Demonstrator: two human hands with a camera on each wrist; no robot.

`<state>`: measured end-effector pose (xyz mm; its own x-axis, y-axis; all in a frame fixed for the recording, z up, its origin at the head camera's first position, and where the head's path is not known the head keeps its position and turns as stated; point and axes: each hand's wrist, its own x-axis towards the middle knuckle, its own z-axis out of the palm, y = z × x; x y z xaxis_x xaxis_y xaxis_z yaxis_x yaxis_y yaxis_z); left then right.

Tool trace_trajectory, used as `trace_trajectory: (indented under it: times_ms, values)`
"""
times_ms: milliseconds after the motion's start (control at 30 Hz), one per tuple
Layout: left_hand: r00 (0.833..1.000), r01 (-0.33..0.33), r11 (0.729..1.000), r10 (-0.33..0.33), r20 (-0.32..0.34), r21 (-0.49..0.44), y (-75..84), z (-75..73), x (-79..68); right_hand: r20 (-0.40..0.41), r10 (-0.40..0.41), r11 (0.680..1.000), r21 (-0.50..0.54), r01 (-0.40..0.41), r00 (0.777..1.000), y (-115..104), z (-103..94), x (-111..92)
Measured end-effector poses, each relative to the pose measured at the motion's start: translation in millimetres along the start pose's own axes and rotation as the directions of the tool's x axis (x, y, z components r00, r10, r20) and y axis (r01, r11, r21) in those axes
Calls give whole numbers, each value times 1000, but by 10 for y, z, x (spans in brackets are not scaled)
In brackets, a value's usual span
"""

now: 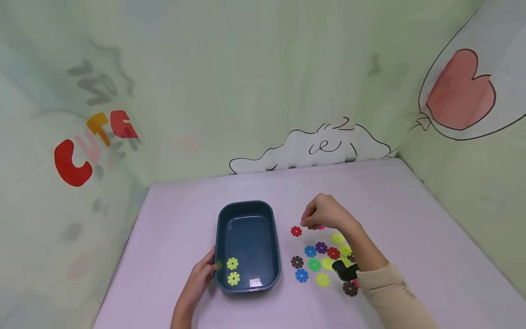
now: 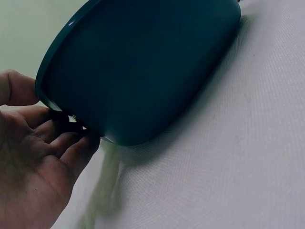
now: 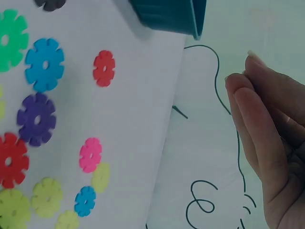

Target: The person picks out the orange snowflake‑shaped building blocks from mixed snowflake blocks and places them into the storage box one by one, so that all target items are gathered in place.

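Observation:
My left hand (image 1: 200, 275) grips the left side of a dark blue tray (image 1: 276, 246), with the thumb at its rim and fingers against the outer wall in the left wrist view. Two yellow flower-shaped discs (image 1: 233, 278) lie inside near that hand; a dimmer greenish disc shape shows on the wall beside them. Right of the tray, my right hand (image 1: 326, 212) is raised above the table, its fingers bent and tips close together. Nothing shows between those fingertips in the right wrist view. A red disc (image 3: 104, 68) and a pink disc (image 3: 90, 155) are the pieces nearest it.
Several more notched discs lie scattered to the tray's right, among them a purple one (image 1: 321, 247), a green one (image 1: 314, 264) and a blue one (image 1: 302, 275). Some sit under the right forearm. A cloth wall (image 1: 197, 91) with drawings stands behind the table (image 1: 185, 201).

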<state>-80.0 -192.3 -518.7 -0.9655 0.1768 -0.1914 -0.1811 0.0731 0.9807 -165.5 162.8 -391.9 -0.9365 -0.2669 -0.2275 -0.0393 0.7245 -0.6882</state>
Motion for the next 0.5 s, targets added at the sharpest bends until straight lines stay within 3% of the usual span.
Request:
trace_trajectory:
  times_ms: [233,500]
  values:
    - [1000,-17,1000,17,-16,6,18,45,55,13,44,999,17,-44,999,166,-15,-135]
    - [998,-25,1000,26,-52,16,-6,30,32,25,48,999,1,-48,999,197,47,-73]
